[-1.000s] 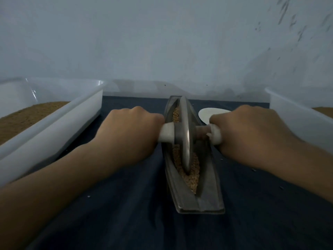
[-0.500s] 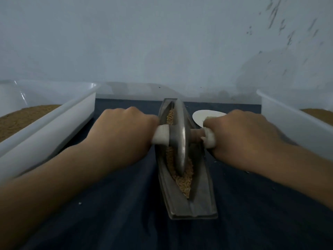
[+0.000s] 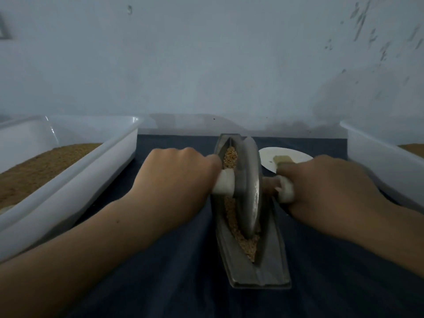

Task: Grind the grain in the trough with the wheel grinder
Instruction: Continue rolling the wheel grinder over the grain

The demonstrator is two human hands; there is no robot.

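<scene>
the trough [image 3: 263, 274] sits lengthwise on the dark cloth [image 3: 160, 271], pointing straight away from the person, which makes sense since the wheel grinder [image 3: 249, 187] has to roll back and forth along it. the wheel stands on edge in the groove, tilted a touch to the right, roughly at the middle of the trough. the grain [image 3: 243, 239] lies in the channel on both sides of the disc, some piled at the near tip and some at the far end. the left hand [image 3: 174, 182] is wrapped tight round the white handle [image 3: 223, 185] sticking out of the wheel's left side, knuckles up, fingers curled under out of sight. the right hand [image 3: 325, 189] does the same on the right handle [image 3: 285, 189], with one fingertip showing on its white end. one hand per side looks like the way to press down evenly and stop the disc tipping over. a white tub [image 3: 96, 175] with brown stuff in it sits just left, another tub [image 3: 378, 161] sits right, and a white plate [image 3: 270, 160] lies behind the right hand.
</scene>
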